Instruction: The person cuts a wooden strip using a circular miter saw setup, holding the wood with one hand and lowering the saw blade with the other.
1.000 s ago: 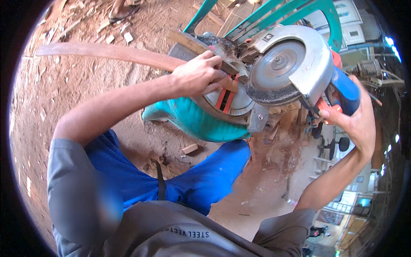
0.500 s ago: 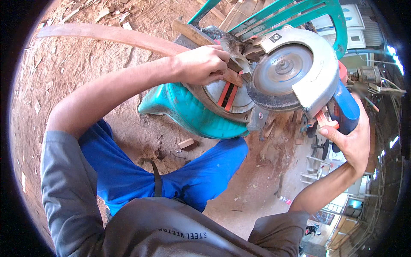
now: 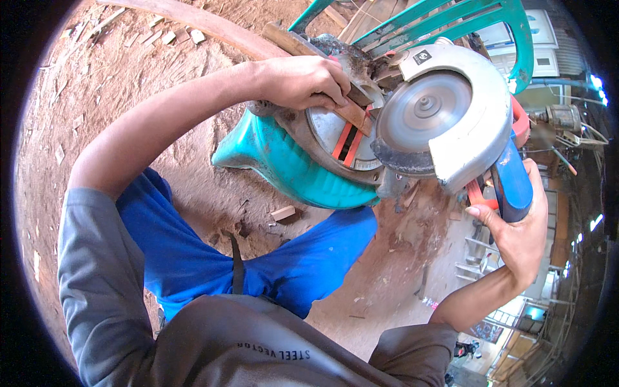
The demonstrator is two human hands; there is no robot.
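My left hand is closed on a long reddish wooden plank, holding its near end on the miter saw's round base, against a fence with a darker wooden strip. The saw head is raised to the right of the wood, its silver guard partly round the blade, which looks smeared as if spinning. My right hand grips the saw's blue handle, thumb beside the orange lever. The saw rests on a teal plastic chair.
My legs in blue trousers are beneath and before the chair. Wood scraps lie on the dusty floor, with an offcut below the seat. Shelving and clutter line the right side; the chair's slatted back rises behind the saw.
My right hand and the saw handle have moved lower in view. My left hand and the plank sit slightly higher. The blade's face has become more blurred.
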